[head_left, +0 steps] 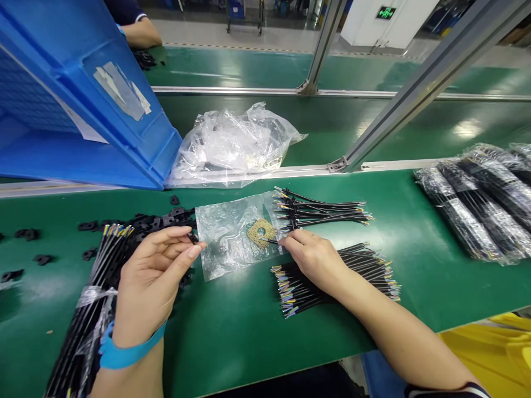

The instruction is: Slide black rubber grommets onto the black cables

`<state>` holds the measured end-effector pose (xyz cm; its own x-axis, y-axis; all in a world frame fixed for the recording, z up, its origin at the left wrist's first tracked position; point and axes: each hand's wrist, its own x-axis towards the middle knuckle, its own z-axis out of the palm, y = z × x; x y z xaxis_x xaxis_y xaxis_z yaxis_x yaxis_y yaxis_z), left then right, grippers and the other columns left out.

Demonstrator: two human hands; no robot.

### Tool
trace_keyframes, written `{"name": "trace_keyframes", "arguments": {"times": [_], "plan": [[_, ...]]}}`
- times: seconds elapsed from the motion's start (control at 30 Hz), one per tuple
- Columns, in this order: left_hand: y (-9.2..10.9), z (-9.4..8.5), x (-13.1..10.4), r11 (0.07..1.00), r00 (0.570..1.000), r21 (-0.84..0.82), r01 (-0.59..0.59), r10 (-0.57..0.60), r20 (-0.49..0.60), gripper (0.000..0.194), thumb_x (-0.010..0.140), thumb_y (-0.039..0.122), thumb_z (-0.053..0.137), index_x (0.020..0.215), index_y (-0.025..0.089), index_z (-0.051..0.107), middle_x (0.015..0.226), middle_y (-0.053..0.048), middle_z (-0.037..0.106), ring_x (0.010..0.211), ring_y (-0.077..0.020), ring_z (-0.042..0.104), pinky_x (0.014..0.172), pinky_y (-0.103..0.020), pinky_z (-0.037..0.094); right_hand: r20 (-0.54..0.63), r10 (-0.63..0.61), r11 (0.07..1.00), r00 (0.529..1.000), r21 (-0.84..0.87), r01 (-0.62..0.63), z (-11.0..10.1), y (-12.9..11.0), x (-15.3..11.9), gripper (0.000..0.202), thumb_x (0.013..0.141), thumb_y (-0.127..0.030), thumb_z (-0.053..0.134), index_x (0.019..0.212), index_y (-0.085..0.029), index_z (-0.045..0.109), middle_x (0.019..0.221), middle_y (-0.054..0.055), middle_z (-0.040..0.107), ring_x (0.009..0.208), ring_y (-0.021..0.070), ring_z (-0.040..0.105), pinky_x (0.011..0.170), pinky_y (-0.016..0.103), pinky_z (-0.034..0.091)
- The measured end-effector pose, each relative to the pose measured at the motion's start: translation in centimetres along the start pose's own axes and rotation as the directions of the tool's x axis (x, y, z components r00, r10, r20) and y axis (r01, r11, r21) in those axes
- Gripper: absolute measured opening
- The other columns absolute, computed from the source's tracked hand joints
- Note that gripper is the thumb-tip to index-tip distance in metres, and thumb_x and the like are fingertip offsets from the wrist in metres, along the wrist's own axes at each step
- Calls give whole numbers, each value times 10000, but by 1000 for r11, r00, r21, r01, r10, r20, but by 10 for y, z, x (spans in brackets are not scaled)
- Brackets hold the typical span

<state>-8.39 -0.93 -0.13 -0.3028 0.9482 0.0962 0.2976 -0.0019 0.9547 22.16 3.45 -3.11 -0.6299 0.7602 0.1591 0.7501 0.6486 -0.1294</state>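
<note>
Between the thumb and fingers of my left hand (155, 276) is a small black part (193, 237), mostly covered by the fingertips. My right hand (313, 257) pinches a black cable (271, 241) whose end points left over a clear plastic bag (219, 243). A yellowish sponge with a hole (254, 233) lies on that bag. Above my right hand lies a small group of black cables (327, 210) with black parts near their left ends. Below it is a larger row of cables (302, 293) with coloured wire ends. Several loose black parts (155, 224) are piled behind my left hand.
A blue crate (136, 138) stands at the back left beside crumpled plastic (240, 141). A wrapped cable bundle (89, 309) lies at the left, more packs (477, 204) at the right. Metal posts (398, 110) rise behind. Another person's arm (143, 33) shows at the top left.
</note>
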Motion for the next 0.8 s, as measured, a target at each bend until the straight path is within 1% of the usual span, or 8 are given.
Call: {"name": "trace_keyframes", "arguments": {"times": [0.1, 0.27, 0.33, 0.37, 0.47, 0.53, 0.67, 0.8], "plan": [[-2, 4, 0, 989, 995, -113, 95, -93, 20, 359, 847, 433, 857, 1154, 281, 751, 880, 5, 762, 928, -230, 797, 832, -305, 677, 34, -12, 997, 999, -72, 14, -2, -1, -1, 240, 1005, -61, 565, 1127, -201, 716, 901, 46, 706, 804, 173, 662, 610, 245, 479], [-3, 11, -1, 972, 980, -146, 186, -173, 101, 475, 795, 495, 887, 1185, 244, 782, 964, -50, 795, 917, -259, 813, 815, -325, 694, 20, -41, 993, 999, -110, 43, -1, 1, -2, 332, 1001, -51, 524, 1258, -167, 699, 872, 65, 722, 803, 190, 688, 581, 252, 514], [-3, 15, -2, 967, 973, -153, 203, -182, 140, 476, 799, 515, 879, 1177, 237, 792, 993, -72, 809, 937, -274, 815, 815, -338, 694, -48, -63, 997, 997, -58, 60, -1, 2, -3, 356, 1009, -43, 494, 1279, -158, 695, 925, 80, 743, 811, 189, 698, 617, 254, 557], [-3, 18, -3, 965, 970, -158, 210, -185, 160, 472, 806, 526, 871, 1168, 232, 797, 1013, -83, 816, 948, -280, 816, 819, -345, 693, -104, -75, 997, 992, -4, 75, -2, 2, -3, 363, 1019, -43, 481, 1296, -154, 689, 957, 84, 750, 816, 185, 703, 647, 257, 579], [-2, 27, -4, 950, 951, -193, 246, -199, 236, 478, 802, 563, 863, 1124, 213, 817, 1044, -113, 832, 948, -286, 820, 807, -346, 688, -286, -75, 971, 955, 196, 135, -9, -3, -5, 363, 1049, -56, 479, 1344, -159, 663, 1015, 79, 750, 837, 165, 715, 731, 265, 620], [-1, 32, -6, 931, 935, -231, 283, -214, 283, 483, 785, 578, 873, 1101, 214, 829, 1032, -116, 839, 934, -277, 824, 812, -340, 684, -354, -69, 943, 933, 282, 177, -15, -8, -6, 358, 1053, -59, 497, 1356, -169, 653, 1030, 73, 750, 847, 155, 721, 740, 263, 629], [-2, 38, -8, 902, 906, -268, 338, -234, 354, 462, 783, 576, 877, 1086, 228, 846, 1027, -120, 848, 936, -270, 821, 833, -343, 680, -386, -87, 917, 918, 329, 225, -23, -17, -8, 363, 1058, -67, 504, 1370, -184, 647, 1046, 74, 755, 859, 149, 729, 729, 263, 635], [-3, 39, -10, 888, 889, -283, 362, -238, 391, 427, 778, 557, 889, 1077, 253, 858, 1036, -110, 852, 907, -247, 817, 770, -288, 670, -393, -110, 914, 913, 320, 247, -24, -20, -8, 340, 1059, -65, 499, 1339, -155, 670, 1022, 80, 754, 875, 153, 732, 741, 258, 634]]}}
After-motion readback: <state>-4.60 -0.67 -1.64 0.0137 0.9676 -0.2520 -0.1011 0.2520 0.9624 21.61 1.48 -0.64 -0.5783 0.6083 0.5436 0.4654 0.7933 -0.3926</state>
